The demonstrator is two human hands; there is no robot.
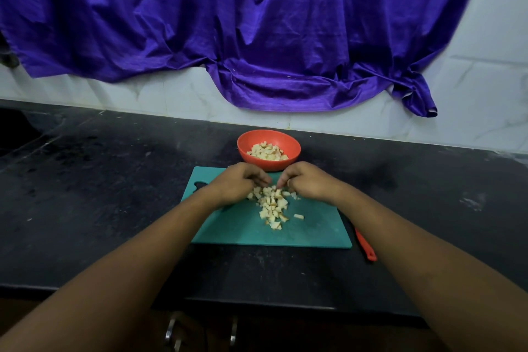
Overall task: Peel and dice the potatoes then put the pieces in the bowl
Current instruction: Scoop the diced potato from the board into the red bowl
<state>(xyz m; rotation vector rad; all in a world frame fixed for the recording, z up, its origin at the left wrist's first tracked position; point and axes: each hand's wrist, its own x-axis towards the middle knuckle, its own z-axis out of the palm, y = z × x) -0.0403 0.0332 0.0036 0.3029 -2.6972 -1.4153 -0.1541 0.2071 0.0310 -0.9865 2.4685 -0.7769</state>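
The crumpled purple fabric cloth (257, 23) hangs on the white tiled wall (485, 80), well beyond the far edge of the teal rectangular plastic cutting board (243, 233). The black stone counter (100, 180) lies under the board and extends past it on every side. The board lies flat, with a handle cut-out at its far left corner.

My left hand (237, 183) and my right hand (310, 183) are both over the board's far half, knuckles up, fingers bent downward, tips nearly meeting. Both sets of fingertips are in among the heap of pale diced potato pieces (271, 206). I cannot tell whether either hand has closed on any of them.

The round orange plastic bowl (248, 140) stands on the counter at the board's far edge and holds a further portion of diced potato (268, 151). The heap occupies the middle of the board.

A red-handled tool (364, 243) lies on the counter just beside the board's right edge; its working end is hidden by my right forearm. One stray potato piece (299, 216) sits alone on the board, right of its centre.
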